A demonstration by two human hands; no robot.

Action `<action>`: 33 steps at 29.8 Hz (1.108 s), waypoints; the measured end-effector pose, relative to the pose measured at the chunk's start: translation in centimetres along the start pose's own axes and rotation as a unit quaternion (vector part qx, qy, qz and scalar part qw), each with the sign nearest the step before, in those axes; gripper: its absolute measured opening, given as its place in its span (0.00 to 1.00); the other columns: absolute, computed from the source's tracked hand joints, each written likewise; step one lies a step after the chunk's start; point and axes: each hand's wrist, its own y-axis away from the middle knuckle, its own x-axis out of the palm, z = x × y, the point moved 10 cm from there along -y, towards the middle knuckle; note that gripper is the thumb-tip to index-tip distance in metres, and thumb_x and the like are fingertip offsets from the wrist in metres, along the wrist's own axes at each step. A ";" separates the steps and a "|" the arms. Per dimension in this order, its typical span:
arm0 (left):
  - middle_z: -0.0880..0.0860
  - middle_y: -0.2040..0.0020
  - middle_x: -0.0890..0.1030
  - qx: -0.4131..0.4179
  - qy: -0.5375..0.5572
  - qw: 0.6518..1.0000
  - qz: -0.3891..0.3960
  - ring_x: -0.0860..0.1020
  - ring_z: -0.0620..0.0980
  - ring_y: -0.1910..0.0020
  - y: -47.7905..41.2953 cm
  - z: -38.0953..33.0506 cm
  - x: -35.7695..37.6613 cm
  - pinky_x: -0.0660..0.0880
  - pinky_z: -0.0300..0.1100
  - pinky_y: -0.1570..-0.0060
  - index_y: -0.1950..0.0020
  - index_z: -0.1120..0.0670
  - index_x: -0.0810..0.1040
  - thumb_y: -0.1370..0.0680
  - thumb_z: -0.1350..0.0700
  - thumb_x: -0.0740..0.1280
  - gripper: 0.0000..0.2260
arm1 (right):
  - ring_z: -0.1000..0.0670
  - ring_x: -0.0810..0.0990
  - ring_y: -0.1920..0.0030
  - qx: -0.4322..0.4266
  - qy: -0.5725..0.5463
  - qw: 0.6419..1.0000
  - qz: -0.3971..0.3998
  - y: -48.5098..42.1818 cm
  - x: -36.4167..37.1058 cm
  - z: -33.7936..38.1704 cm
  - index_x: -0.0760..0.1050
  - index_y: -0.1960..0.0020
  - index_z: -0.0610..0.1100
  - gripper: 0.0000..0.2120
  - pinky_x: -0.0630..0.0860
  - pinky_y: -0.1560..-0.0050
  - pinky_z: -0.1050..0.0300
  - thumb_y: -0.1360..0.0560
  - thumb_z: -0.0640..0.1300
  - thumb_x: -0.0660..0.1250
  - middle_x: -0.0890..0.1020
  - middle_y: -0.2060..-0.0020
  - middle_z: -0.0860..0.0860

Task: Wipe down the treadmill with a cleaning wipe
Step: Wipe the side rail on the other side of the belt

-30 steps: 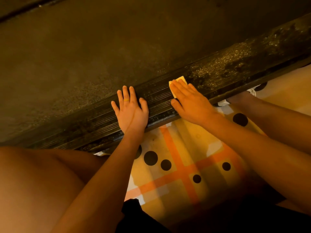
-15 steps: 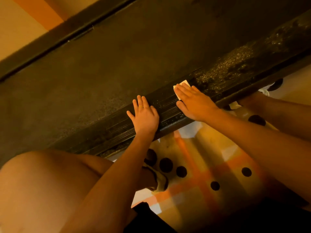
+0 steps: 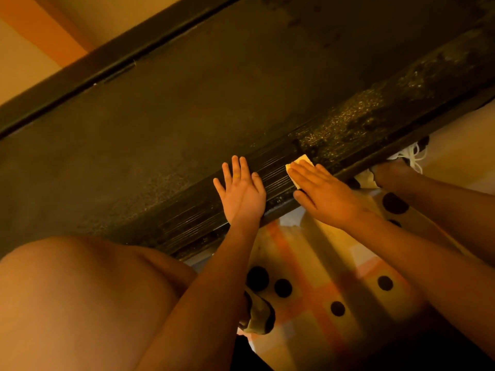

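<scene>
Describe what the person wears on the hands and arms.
The left forearm and right forearm are bare: no sleeves, watch or bracelet in view. The left hand carries a thin yellowish ring on one finger; the right hand is bare. No gloves.

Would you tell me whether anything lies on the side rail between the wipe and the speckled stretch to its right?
Nothing visible does. The right hand presses the wipe flat on the side rail, which runs bare up to the speckled stretch. The left hand rests on the rail the other way, out of that path.
</scene>
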 end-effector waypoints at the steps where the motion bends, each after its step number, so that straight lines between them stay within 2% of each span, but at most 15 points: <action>1: 0.50 0.17 0.52 -0.001 -0.001 1.000 -0.003 0.46 0.54 0.19 0.0 0.1 0.0 0.44 0.61 0.22 0.18 0.51 0.52 0.15 0.46 0.46 0.26 | 0.49 0.54 0.20 -0.014 0.011 1.000 -0.008 0.2 -0.2 -0.4 0.58 0.19 0.43 0.32 0.50 0.22 0.49 0.19 0.58 0.43 0.60 0.21 0.47; 4: 0.51 0.18 0.53 -0.002 -0.004 1.000 -0.009 0.47 0.54 0.19 -0.1 0.2 0.1 0.45 0.61 0.22 0.18 0.51 0.54 0.15 0.45 0.47 0.26 | 0.42 0.71 0.27 -0.050 0.039 0.997 -0.054 0.7 -1.2 -2.6 0.70 0.26 0.39 0.25 0.67 0.30 0.39 0.18 0.48 0.52 0.73 0.28 0.42; 8: 0.51 0.18 0.54 0.000 -0.007 1.000 -0.019 0.48 0.54 0.19 -0.1 0.2 0.1 0.46 0.61 0.22 0.18 0.51 0.55 0.15 0.45 0.47 0.26 | 0.39 0.72 0.28 -0.037 0.021 0.992 -0.118 1.3 -3.7 -5.9 0.72 0.27 0.38 0.21 0.64 0.28 0.40 0.20 0.36 0.63 0.75 0.29 0.40; 10: 0.51 0.18 0.55 0.001 -0.010 1.000 -0.020 0.49 0.55 0.19 -0.1 0.2 0.1 0.47 0.61 0.22 0.18 0.52 0.56 0.15 0.45 0.48 0.26 | 0.36 0.73 0.30 -0.016 0.029 0.990 -0.134 1.1 -3.5 -5.9 0.72 0.29 0.35 0.25 0.63 0.30 0.38 0.25 0.30 0.70 0.76 0.31 0.38; 12: 0.51 0.18 0.55 0.002 -0.010 1.000 -0.022 0.49 0.55 0.19 -0.1 0.1 0.1 0.48 0.62 0.23 0.18 0.52 0.56 0.15 0.46 0.48 0.26 | 0.35 0.75 0.32 -0.032 0.043 0.990 -0.129 0.7 -2.7 -4.3 0.74 0.30 0.34 0.31 0.63 0.32 0.38 0.32 0.26 0.75 0.77 0.33 0.37; 14: 0.52 0.18 0.56 0.003 -0.011 1.000 -0.025 0.49 0.55 0.19 -0.1 0.0 0.0 0.48 0.62 0.23 0.18 0.52 0.57 0.15 0.46 0.48 0.26 | 0.36 0.75 0.32 -0.083 0.050 0.990 -0.103 0.6 -1.7 -2.5 0.73 0.30 0.34 0.35 0.64 0.32 0.38 0.36 0.25 0.76 0.77 0.32 0.37; 17: 0.52 0.18 0.55 0.002 -0.008 1.000 -0.023 0.49 0.55 0.19 -0.1 0.1 0.0 0.47 0.62 0.23 0.18 0.52 0.56 0.15 0.46 0.48 0.25 | 0.38 0.72 0.28 -0.126 0.070 0.987 -0.075 0.9 -2.3 -3.4 0.70 0.27 0.36 0.36 0.64 0.28 0.40 0.34 0.26 0.73 0.74 0.29 0.39; 19: 0.51 0.18 0.55 0.001 -0.006 1.000 -0.020 0.48 0.55 0.19 -0.1 -0.1 0.0 0.47 0.61 0.22 0.18 0.52 0.56 0.15 0.46 0.48 0.26 | 0.41 0.68 0.25 -0.088 0.069 0.992 -0.057 1.2 -3.0 -6.6 0.67 0.24 0.39 0.37 0.59 0.25 0.44 0.31 0.27 0.70 0.70 0.26 0.40; 22: 0.51 0.18 0.55 0.002 -0.006 1.000 -0.024 0.48 0.55 0.19 0.0 -0.1 -0.2 0.46 0.61 0.22 0.18 0.52 0.55 0.15 0.46 0.48 0.26 | 0.41 0.63 0.23 -0.006 0.042 0.995 -0.086 1.8 -4.6 -11.0 0.63 0.22 0.40 0.35 0.54 0.24 0.48 0.26 0.28 0.68 0.68 0.24 0.41; 25: 0.51 0.18 0.56 0.004 0.004 1.000 -0.025 0.49 0.55 0.19 0.1 0.0 0.0 0.47 0.61 0.22 0.18 0.52 0.56 0.15 0.46 0.49 0.26 | 0.39 0.64 0.23 0.036 0.031 0.993 -0.111 1.1 -3.4 -8.1 0.64 0.23 0.37 0.33 0.53 0.24 0.47 0.26 0.30 0.69 0.69 0.25 0.39; 27: 0.51 0.18 0.57 0.003 0.004 1.000 -0.028 0.50 0.55 0.19 0.2 0.3 0.0 0.48 0.62 0.22 0.18 0.52 0.57 0.15 0.46 0.49 0.25 | 0.38 0.69 0.26 -0.027 0.034 0.994 -0.097 0.1 -1.3 -3.2 0.68 0.25 0.36 0.37 0.57 0.26 0.44 0.33 0.28 0.74 0.72 0.28 0.39; 29: 0.51 0.18 0.57 0.003 0.008 0.999 -0.033 0.50 0.55 0.19 0.1 0.2 -0.2 0.47 0.62 0.22 0.18 0.52 0.57 0.15 0.46 0.50 0.25 | 0.40 0.72 0.28 -0.084 0.037 0.992 -0.084 0.0 -0.7 -0.8 0.71 0.27 0.36 0.38 0.60 0.27 0.43 0.36 0.30 0.76 0.74 0.29 0.40; 31: 0.51 0.18 0.57 0.006 0.013 0.999 -0.035 0.50 0.55 0.19 0.1 -0.1 -0.3 0.47 0.62 0.22 0.18 0.52 0.57 0.15 0.46 0.50 0.25 | 0.42 0.68 0.25 -0.105 0.027 0.990 -0.095 0.7 -2.0 -2.4 0.69 0.25 0.39 0.36 0.59 0.25 0.45 0.31 0.31 0.73 0.73 0.27 0.41; 33: 0.51 0.18 0.57 0.007 0.014 0.999 -0.035 0.50 0.55 0.19 0.2 -0.1 -0.3 0.47 0.62 0.23 0.18 0.52 0.57 0.15 0.46 0.50 0.25 | 0.47 0.59 0.22 -0.066 0.025 0.994 -0.085 1.9 -3.3 -6.8 0.61 0.21 0.43 0.37 0.53 0.22 0.50 0.27 0.30 0.68 0.66 0.23 0.44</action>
